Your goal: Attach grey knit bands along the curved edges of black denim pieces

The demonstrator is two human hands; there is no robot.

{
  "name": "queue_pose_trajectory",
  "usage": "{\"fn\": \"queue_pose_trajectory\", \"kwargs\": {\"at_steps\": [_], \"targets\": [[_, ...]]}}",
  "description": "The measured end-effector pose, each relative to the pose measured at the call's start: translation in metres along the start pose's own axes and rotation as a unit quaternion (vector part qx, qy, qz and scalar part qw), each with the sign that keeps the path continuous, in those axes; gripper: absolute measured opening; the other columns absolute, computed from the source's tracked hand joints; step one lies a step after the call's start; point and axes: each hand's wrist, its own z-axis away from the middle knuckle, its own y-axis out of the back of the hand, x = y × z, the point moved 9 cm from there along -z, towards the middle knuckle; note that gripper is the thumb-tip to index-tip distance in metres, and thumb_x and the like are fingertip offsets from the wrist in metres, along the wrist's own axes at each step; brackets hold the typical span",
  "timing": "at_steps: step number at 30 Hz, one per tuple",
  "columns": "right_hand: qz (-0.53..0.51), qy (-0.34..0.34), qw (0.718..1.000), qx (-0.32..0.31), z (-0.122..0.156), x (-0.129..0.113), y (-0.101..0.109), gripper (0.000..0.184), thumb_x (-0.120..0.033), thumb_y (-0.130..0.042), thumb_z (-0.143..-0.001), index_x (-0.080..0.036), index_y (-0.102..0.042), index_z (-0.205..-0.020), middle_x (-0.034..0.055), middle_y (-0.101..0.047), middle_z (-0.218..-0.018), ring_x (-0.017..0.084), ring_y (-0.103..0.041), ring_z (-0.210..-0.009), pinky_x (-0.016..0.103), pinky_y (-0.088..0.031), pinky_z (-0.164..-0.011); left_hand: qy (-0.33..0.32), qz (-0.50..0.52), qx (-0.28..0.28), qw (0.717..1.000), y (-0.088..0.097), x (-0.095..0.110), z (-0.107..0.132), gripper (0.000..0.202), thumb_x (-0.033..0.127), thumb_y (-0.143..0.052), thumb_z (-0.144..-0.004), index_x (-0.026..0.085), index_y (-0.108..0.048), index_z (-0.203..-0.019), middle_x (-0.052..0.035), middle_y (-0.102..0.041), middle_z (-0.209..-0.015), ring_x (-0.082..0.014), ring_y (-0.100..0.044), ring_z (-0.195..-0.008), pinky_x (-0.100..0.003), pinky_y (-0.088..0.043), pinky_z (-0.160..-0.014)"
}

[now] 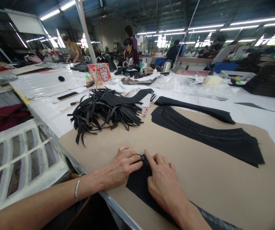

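My left hand and my right hand meet at the near edge of a brown paper sheet. Both press on a black fabric piece, fingertips pinching its top end together. The fingers of each hand are bent and closed on the fabric. A silver bracelet circles my left wrist. A long curved stack of black fabric pieces lies further back on the right. A tangled heap of black strips sits beyond my left hand.
A second black curved piece lies behind the stack. A white slotted template hangs off the table's left. A colourful packet, clear plastic sheeting and a kettle stand farther back. Other people work at distant tables.
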Motion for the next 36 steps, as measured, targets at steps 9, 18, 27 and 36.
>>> {"fn": "queue_pose_trajectory", "kwargs": {"at_steps": [9,18,27,36], "targets": [[-0.070,-0.048,0.996,0.013,0.030,0.026,0.002,0.041,-0.019,-0.048,-0.085,-0.017,-0.050,-0.126,0.0083,-0.061,-0.113,0.025,-0.051,-0.103,0.039,-0.035,-0.089,0.094,0.100,0.074,0.988,0.010,0.006,-0.021,0.031,0.002,-0.039,-0.086,0.021,-0.059,-0.099,-0.0035,-0.064,-0.105,-0.0178,-0.054,-0.105,-0.041,-0.024,-0.099],[-0.147,-0.078,0.986,-0.003,0.041,0.055,0.005,0.015,-0.018,-0.048,-0.083,-0.021,-0.054,-0.096,0.0045,-0.064,-0.093,0.021,-0.057,-0.086,0.031,-0.038,-0.074,0.040,0.106,-0.038,0.993,-0.010,0.038,-0.060,0.028,0.003,-0.052,-0.080,0.021,-0.061,-0.099,-0.0015,-0.065,-0.099,-0.0183,-0.055,-0.101,-0.039,-0.029,-0.094],[-0.171,-0.036,0.985,-0.003,0.047,0.059,0.002,0.009,-0.016,-0.049,-0.082,-0.021,-0.054,-0.087,0.0039,-0.062,-0.091,0.019,-0.056,-0.086,0.030,-0.037,-0.076,-0.003,0.146,-0.071,0.987,-0.021,0.053,-0.062,0.038,-0.002,-0.041,-0.080,0.020,-0.068,-0.096,-0.0032,-0.062,-0.090,-0.0170,-0.053,-0.091,-0.027,-0.043,-0.080],[-0.167,-0.010,0.986,-0.019,0.048,0.057,0.004,0.008,-0.015,-0.048,-0.083,-0.021,-0.053,-0.086,0.0028,-0.060,-0.090,0.018,-0.054,-0.085,0.030,-0.036,-0.074,0.022,0.176,-0.086,0.980,-0.022,0.050,-0.055,0.046,-0.004,-0.042,-0.074,0.021,-0.069,-0.102,-0.0035,-0.062,-0.099,-0.0159,-0.056,-0.097,-0.026,-0.046,-0.087]]}}
